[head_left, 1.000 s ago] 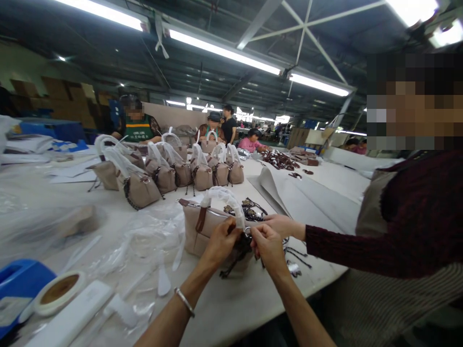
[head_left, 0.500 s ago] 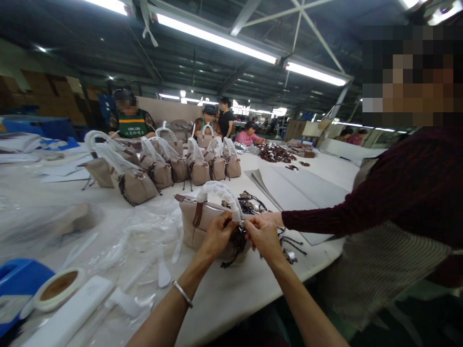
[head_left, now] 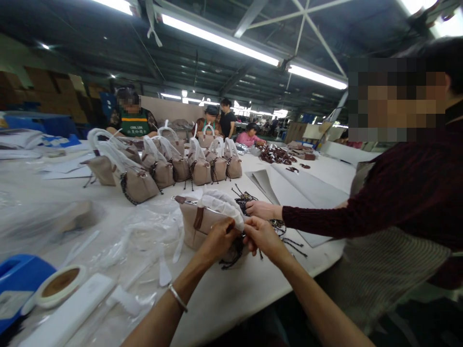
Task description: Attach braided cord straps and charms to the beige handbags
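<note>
Table [head_left: 231, 299] bears a beige handbag [head_left: 191, 221] just beyond the hands, its long axis slanting from far left to near right — left hand [head_left: 220, 238] before its side, right hand [head_left: 263, 237] nearer that near end, fingertips bunched close together by dark cord [head_left: 236, 251] — though what they clamp I cannot tell.

Part of taupe handbag [head_left: 190, 221] is hidden behind left hand [head_left: 219, 239]. Right hand [head_left: 265, 239] is at wrapped handle [head_left: 221, 201]; its exact grip is too small to tell. Just beyond, co-worker's hand [head_left: 265, 210] partly covers dark cords [head_left: 246, 195]. Far left of both hands, view's edge cuts off blue dispenser [head_left: 31, 266].
</note>
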Motion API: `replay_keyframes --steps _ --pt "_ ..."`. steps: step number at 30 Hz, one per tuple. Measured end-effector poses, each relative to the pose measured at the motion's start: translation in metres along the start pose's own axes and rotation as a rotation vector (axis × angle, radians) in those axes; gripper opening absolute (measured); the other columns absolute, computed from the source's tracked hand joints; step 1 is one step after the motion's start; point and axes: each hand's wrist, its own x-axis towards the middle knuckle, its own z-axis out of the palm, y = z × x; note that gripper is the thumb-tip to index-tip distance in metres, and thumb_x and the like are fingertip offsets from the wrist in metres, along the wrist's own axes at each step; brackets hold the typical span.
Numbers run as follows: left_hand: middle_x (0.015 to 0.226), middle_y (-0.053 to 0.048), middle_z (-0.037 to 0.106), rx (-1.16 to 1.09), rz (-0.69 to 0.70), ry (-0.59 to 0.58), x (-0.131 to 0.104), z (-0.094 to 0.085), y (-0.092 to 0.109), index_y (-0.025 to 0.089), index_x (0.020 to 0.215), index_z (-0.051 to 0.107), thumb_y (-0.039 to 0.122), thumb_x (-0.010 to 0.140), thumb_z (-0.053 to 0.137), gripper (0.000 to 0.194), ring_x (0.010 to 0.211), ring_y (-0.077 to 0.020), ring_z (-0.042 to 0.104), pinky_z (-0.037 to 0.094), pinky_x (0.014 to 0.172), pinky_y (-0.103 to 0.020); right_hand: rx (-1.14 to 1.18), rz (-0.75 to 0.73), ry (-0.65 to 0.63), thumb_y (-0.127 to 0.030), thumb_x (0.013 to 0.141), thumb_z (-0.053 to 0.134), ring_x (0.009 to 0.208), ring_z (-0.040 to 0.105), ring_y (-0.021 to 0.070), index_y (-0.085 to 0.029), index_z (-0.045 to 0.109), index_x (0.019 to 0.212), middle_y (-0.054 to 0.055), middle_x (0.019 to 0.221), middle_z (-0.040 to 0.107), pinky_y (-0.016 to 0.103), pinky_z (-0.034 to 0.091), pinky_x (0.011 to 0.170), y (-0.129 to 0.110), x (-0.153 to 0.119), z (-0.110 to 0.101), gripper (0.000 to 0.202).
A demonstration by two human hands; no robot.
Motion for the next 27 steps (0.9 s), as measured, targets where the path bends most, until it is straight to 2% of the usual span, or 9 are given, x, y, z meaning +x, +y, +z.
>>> replay_keyframes --steps 3,6,9,13,15,18,23,27 --pt "0.08 -0.002 0.068 0.029 0.046 -0.048 -0.002 -0.004 0.004 0.016 0.077 0.066 0.024 0.082 0.055 0.014 0.077 -0.0195 0.059 0.042 0.07 -0.027 -0.105 0.004 -0.117 -0.038 0.071 0.064 0.031 0.051 0.0118 -0.018 0.06 0.066 -0.003 0.047 0.06 0.019 0.037 0.026 -0.012 0.001 -0.014 0.021" --pt "0.077 -0.002 0.068 0.051 0.062 -0.065 -0.002 -0.009 0.005 0.016 0.076 0.068 0.024 0.08 0.056 0.015 0.075 -0.0204 0.06 0.044 0.067 -0.027 -0.189 0.005 -0.154 -0.029 0.068 0.068 0.034 0.053 0.0114 -0.017 0.063 0.06 -0.004 0.042 0.057 0.018 0.04 0.029 -0.021 0.005 -0.022 0.015" --pt "0.073 -0.002 0.067 0.065 0.082 -0.064 -0.003 -0.014 0.007 0.016 0.071 0.067 0.024 0.079 0.057 0.015 0.071 -0.0197 0.06 0.044 0.066 -0.027 -0.211 0.053 -0.176 -0.023 0.069 0.067 0.035 0.055 0.0124 -0.018 0.063 0.061 -0.003 0.041 0.058 0.019 0.044 0.032 -0.025 0.01 -0.02 0.011" --pt "0.082 -0.002 0.068 -0.024 0.072 0.103 -0.005 -0.011 0.01 0.018 0.074 0.064 0.025 0.074 0.063 0.007 0.082 -0.0204 0.061 0.047 0.077 -0.029 -0.166 0.108 -0.175 -0.022 0.069 0.065 0.033 0.051 0.0107 -0.019 0.058 0.06 -0.005 0.04 0.057 0.017 0.04 0.029 -0.024 0.012 -0.011 0.012" --pt "0.076 -0.002 0.067 -0.104 -0.003 0.181 -0.005 -0.005 0.011 0.018 0.074 0.064 0.031 0.075 0.063 0.013 0.075 -0.0197 0.061 0.048 0.07 -0.028 -0.128 0.119 -0.165 -0.022 0.068 0.064 0.032 0.05 0.0102 -0.019 0.056 0.061 -0.005 0.042 0.057 0.017 0.039 0.028 -0.023 0.011 -0.007 0.012" --pt "0.065 -0.002 0.064 -0.13 -0.073 0.203 -0.005 0.005 0.011 0.017 0.068 0.063 0.037 0.078 0.059 0.022 0.062 -0.0189 0.06 0.045 0.057 -0.027 -0.056 0.125 -0.148 -0.028 0.066 0.066 0.032 0.048 0.0096 -0.019 0.055 0.063 -0.006 0.043 0.056 0.017 0.037 0.027 -0.02 0.009 -0.003 0.014" --pt "0.077 -0.001 0.065 -0.082 -0.049 0.293 -0.008 0.009 0.014 0.019 0.072 0.062 0.036 0.078 0.061 0.018 0.072 -0.0185 0.061 0.047 0.067 -0.028 0.114 0.113 -0.074 -0.038 0.063 0.069 0.036 0.048 0.0075 -0.02 0.05 0.065 -0.006 0.049 0.057 0.016 0.037 0.031 -0.012 0.009 -0.001 0.027" --pt "0.078 -0.001 0.064 -0.038 -0.04 0.309 -0.013 0.009 0.013 0.019 0.073 0.062 0.037 0.081 0.059 0.02 0.074 -0.0189 0.061 0.046 0.069 -0.029 0.219 0.102 -0.034 -0.045 0.062 0.071 0.04 0.052 0.0076 -0.019 0.052 0.071 -0.006 0.054 0.059 0.018 0.043 0.036 -0.006 0.003 0.008 0.034"
